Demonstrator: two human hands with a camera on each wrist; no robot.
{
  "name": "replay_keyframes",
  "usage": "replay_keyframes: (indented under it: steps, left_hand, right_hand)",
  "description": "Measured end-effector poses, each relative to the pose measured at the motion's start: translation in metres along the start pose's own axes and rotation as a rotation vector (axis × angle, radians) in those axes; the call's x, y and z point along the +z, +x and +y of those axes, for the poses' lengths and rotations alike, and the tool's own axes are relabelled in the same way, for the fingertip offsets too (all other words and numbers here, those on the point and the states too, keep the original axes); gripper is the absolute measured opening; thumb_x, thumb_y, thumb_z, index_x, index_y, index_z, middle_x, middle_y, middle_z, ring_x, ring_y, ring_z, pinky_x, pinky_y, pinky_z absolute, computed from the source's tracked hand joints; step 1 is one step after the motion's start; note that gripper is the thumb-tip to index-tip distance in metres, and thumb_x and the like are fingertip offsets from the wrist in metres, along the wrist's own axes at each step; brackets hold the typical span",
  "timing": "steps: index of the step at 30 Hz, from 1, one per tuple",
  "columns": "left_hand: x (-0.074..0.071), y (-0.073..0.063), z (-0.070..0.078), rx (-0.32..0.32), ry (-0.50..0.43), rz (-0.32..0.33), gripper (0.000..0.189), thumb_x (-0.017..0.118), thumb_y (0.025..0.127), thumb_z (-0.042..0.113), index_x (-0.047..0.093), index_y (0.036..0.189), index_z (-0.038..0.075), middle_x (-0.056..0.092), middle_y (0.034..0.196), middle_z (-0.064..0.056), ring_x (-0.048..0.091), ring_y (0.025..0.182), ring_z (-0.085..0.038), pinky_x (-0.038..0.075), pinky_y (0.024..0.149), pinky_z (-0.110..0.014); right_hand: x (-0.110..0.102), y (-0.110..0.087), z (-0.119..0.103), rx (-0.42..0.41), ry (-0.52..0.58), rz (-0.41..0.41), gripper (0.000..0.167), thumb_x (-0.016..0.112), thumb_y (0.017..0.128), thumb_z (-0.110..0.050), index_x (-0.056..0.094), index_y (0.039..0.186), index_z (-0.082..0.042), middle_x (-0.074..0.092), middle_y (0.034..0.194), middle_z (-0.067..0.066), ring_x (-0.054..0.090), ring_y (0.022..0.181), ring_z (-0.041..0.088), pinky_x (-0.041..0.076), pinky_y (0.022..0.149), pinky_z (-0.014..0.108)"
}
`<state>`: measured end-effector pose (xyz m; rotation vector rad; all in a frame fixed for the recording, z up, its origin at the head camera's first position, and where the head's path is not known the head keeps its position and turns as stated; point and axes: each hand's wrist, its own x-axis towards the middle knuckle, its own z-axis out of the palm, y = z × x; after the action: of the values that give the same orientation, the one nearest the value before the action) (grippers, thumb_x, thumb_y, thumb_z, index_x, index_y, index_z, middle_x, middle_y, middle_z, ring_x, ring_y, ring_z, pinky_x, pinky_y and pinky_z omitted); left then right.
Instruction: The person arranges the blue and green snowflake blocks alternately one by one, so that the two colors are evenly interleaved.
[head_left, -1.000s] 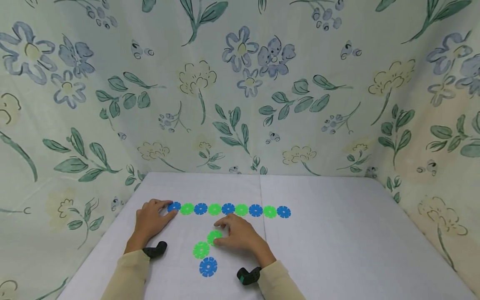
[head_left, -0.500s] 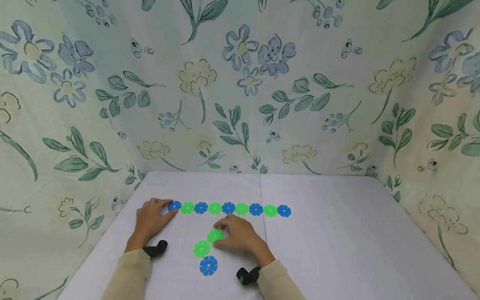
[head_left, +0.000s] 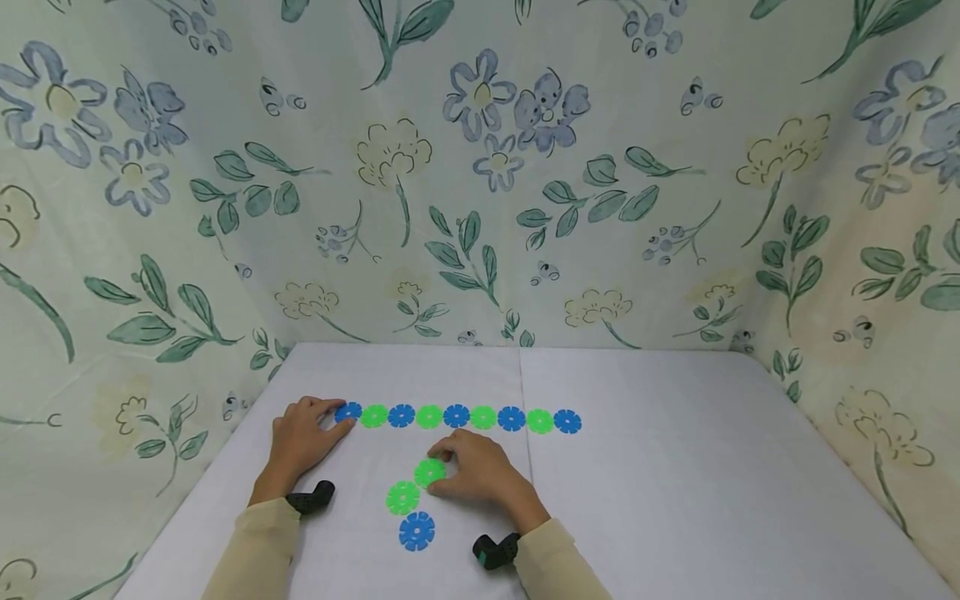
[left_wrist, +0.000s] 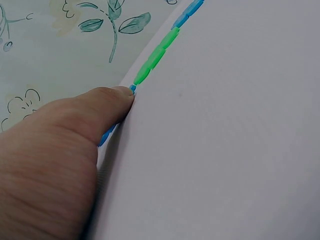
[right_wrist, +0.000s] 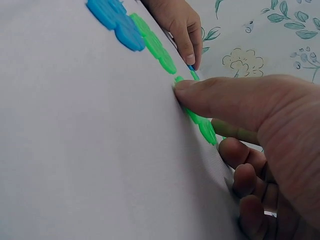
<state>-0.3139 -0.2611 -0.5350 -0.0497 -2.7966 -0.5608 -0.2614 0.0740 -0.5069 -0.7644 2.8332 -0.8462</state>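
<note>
Across the far tabletop: row of nine discs, blue and green alternating; left hand, grip pinching the leftmost blue disc. Nearer: right hand, thumb-and-finger grip holding a green disc; just beside, second green disc; nearest, loose blue disc.

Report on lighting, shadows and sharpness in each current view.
Head view: bright, fairly even light, the row of discs crisp, faint shadow near the right hand; left wrist view: dimmer, with a dark shadow on the table along the left hand; right wrist view: also dim, soft shadow below the thumb, the loose blue disc foreshortened.
</note>
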Motion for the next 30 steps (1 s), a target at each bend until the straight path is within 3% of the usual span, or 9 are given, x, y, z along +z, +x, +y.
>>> replay_keyframes:
  steps: [30]
  left_hand:
    - [0.0001, 0.0011, 0.0001, -0.012, 0.002, -0.017, 0.055, 0.068, 0.089, 0.055, 0.066, 0.132, 0.021, 0.06, 0.127, -0.019, 0.054, 0.114, -0.04, 0.037, 0.087, -0.057]
  right_hand:
    - [-0.0007, 0.0017, 0.0053, -0.024, 0.014, -0.011, 0.045, 0.082, 0.076, -0.051, 0.072, 0.115, -0.03, 0.062, 0.101, -0.016, 0.054, 0.091, 0.001, 0.048, 0.084, 0.026]
